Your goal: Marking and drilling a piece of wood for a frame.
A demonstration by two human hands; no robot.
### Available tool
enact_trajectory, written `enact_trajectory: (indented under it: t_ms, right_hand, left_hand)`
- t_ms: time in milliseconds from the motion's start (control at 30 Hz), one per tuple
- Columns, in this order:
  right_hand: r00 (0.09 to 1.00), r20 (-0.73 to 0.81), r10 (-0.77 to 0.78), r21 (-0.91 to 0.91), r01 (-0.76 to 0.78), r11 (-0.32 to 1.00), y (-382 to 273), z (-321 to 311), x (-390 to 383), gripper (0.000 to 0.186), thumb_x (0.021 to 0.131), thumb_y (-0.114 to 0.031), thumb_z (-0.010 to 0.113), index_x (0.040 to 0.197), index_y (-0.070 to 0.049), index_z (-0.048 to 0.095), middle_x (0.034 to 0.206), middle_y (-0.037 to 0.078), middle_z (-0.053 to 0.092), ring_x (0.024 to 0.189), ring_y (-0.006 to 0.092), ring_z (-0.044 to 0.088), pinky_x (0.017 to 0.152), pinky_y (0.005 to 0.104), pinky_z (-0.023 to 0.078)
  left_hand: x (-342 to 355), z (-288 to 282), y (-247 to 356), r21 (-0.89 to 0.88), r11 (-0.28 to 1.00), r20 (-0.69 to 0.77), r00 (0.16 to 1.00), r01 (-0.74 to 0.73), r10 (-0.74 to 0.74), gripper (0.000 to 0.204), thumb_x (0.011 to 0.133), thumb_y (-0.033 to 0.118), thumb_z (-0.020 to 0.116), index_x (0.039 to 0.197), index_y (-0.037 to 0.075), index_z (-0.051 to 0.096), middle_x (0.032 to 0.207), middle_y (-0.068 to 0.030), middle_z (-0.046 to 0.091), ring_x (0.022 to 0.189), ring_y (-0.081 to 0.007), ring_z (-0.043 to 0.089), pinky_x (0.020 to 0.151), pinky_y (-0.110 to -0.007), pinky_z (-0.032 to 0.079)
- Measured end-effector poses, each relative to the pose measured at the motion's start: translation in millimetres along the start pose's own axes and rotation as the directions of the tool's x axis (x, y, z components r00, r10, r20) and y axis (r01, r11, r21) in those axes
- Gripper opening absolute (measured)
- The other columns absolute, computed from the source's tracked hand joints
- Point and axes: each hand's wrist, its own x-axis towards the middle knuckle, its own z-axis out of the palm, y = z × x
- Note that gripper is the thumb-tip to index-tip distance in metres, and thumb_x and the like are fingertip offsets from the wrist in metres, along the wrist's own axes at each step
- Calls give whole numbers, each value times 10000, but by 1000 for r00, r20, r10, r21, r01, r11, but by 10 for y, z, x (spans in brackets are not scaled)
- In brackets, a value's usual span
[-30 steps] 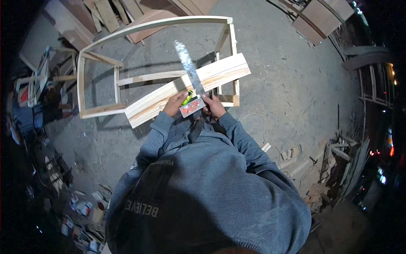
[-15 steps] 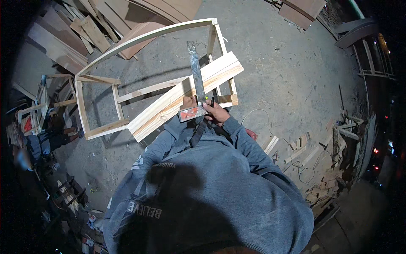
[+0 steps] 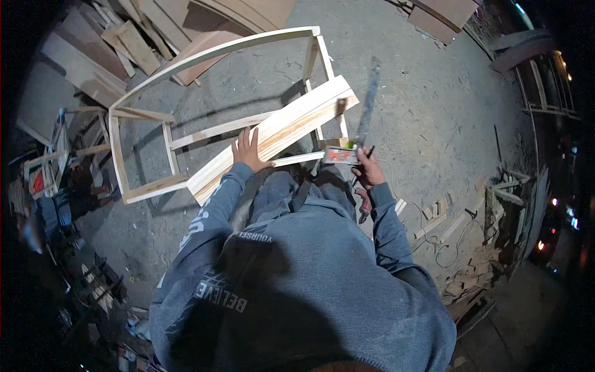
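Marking-out of a pale board [image 3: 291,127], which slants from 9 to 1 o'clock across an open wooden frame [image 3: 223,129]; clock directions are taken from the centre of the view. The hands are well apart: the left hand [image 3: 248,152], at 10 o'clock, lies flat with spread fingers on the board, while the right hand [image 3: 370,171], at 3 o'clock, grips a metal square [image 3: 364,126] clear of it. The step in hand appears to be steadying between measurements; the next move probably calls for a firm left hand and a flush square. Containers cannot be made out in the dim clutter at 8 o'clock
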Motion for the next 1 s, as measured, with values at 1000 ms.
enact_trajectory:
  t_ms: [1000]
  right_hand:
    - [1000, 2, 7, 83, -7, 996, 80, -148, 61, 159, 1041, -316, 649, 1090, -182, 581, 916, -84, 574, 735, 38, 499, 532, 212, 360]
  left_hand:
    - [-281, -92, 234, -65, 998, -146, 989, 1, -10, 664, 741, 364, 891, 1185, -5, 563, 1165, -173, 571, 1125, -364, 582, 965, -473, 497]
